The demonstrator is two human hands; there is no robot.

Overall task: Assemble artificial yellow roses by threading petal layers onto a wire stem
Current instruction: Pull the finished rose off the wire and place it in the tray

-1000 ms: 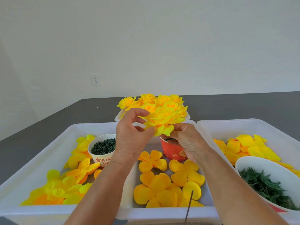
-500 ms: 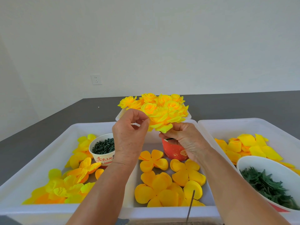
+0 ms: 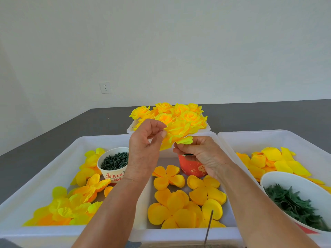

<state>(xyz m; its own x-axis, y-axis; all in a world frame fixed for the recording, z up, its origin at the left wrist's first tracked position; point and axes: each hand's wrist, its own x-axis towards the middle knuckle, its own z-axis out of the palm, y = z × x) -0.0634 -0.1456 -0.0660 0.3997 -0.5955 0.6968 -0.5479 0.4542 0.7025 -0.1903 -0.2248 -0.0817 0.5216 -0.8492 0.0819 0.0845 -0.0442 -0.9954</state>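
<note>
I hold a half-built yellow rose up over the middle tray. My left hand pinches an outer petal at the rose's left edge between thumb and fingers. My right hand pinches the rose from below, under its lowest petal; the stem there is hidden. Flat orange-yellow petal layers lie in the middle tray. A thin wire stem stands up at the tray's near edge. Finished yellow roses fill a small tray at the back.
The left tray holds yellow petal layers and a paper cup of dark green pieces. A red cup sits behind my right hand. The right tray holds loose yellow petals and a white bowl of green leaves.
My left hand has shifted its pinch from below the rose to a petal on its left edge. The rose sits a little lower, and my right hand has risen slightly beneath it.
</note>
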